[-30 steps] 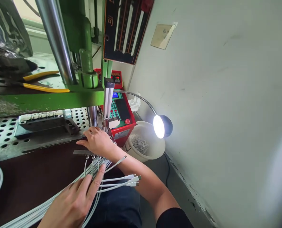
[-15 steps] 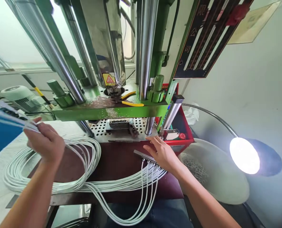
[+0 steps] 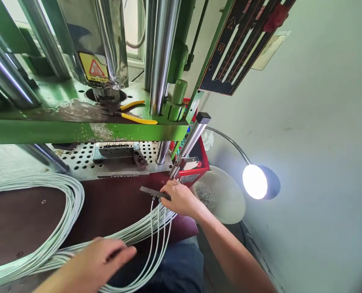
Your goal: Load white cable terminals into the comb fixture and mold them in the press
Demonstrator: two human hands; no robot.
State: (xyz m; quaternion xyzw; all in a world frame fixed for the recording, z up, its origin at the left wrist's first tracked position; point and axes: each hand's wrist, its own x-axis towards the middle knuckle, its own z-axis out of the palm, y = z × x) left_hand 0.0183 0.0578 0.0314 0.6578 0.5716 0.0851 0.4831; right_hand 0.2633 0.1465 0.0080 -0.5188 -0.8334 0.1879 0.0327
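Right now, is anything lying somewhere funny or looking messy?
Yes. Yellow-handled pliers lie loose on the green press plate, right beside the steel column. The plate's paint there is worn and grimy.

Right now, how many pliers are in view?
1: yellow-handled pliers lying on the green press platform, beside a steel column. Others may be hidden behind the machine.

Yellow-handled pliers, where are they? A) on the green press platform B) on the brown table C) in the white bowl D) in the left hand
A: the pliers lie on the green press platform, beside a steel column, above the perforated plate.
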